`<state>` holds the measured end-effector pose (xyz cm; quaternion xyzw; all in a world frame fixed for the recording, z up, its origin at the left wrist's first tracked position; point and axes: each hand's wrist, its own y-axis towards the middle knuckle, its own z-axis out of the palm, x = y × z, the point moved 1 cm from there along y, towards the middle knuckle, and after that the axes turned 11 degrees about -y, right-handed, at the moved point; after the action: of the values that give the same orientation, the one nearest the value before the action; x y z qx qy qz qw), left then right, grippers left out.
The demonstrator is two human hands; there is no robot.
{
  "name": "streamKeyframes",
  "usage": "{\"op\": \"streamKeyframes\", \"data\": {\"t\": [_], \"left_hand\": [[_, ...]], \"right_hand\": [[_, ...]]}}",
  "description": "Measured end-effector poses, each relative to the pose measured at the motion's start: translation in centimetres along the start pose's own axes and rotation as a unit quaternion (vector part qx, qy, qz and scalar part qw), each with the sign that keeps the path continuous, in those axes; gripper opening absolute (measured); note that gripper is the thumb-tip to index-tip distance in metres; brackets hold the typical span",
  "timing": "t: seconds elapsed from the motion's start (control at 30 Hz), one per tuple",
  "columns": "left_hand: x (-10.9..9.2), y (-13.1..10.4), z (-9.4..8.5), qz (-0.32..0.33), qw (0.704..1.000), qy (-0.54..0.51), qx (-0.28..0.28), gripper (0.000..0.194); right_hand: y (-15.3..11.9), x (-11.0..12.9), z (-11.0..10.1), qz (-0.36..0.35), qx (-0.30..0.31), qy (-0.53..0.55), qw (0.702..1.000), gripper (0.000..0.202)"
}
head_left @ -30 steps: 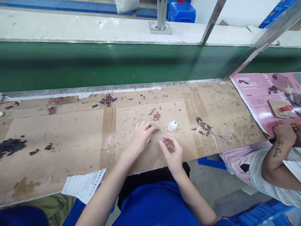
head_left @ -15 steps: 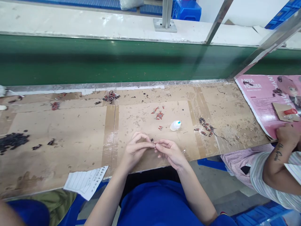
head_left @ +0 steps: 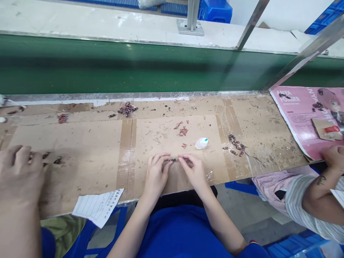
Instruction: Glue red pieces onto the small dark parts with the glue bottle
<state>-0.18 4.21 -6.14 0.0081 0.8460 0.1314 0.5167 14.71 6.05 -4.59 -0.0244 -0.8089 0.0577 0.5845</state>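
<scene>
Between my two hands is a small black part point(head_left: 174, 159), its exact kind too small to make out. My left hand point(head_left: 158, 172) pinches it from the left. My right hand point(head_left: 192, 169) has thumb and forefinger pressed together at its right end, where a bit of red shows; what exactly those fingertips grip is hidden. Just beyond the hands lie a few small red pieces point(head_left: 184, 146) and a larger red cluster point(head_left: 183, 131). A translucent white bottle point(head_left: 201, 143) with a teal tip lies right of them.
Black-and-red assembled pieces lie at right point(head_left: 236, 143) and farther back point(head_left: 127, 109). A co-worker's hand point(head_left: 20, 172) covers the left of the cardboard-topped bench point(head_left: 107, 150). A paper sheet point(head_left: 98, 208) overhangs the front edge. Another person's hand point(head_left: 333, 156) rests by a pink poster point(head_left: 295, 118).
My hands have lowered toward the cardboard, knuckles turned up, with the black part between them. A co-worker's hand has come in from the left over the black pile.
</scene>
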Motion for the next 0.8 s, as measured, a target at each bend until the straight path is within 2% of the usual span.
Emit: {"op": "streamKeyframes", "data": {"t": [0.17, 0.5, 0.67, 0.8], "left_hand": [[-0.7, 0.0, 0.0, -0.097, 0.988, -0.124, 0.011, 0.018], [-2.2, 0.2, -0.1, -0.193, 0.938, -0.287, 0.011, 0.023], [-2.8, 0.0, -0.1, -0.211, 0.929, -0.303, -0.016, 0.024], [-3.4, -0.2, -0.1, -0.210, 0.928, -0.308, -0.013, 0.023]], "right_hand": [[0.0, 0.5, 0.2, -0.019, 0.009, 0.012, 1.000, 0.015], [-0.8, 1.0, 0.4, 0.004, 0.030, 0.034, 0.999, 0.015], [-1.5, 1.2, 0.7, 0.015, 0.010, 0.050, 0.999, 0.016], [-1.7, 1.8, 0.5, 0.006, 0.001, 0.064, 0.998, 0.014]]}}
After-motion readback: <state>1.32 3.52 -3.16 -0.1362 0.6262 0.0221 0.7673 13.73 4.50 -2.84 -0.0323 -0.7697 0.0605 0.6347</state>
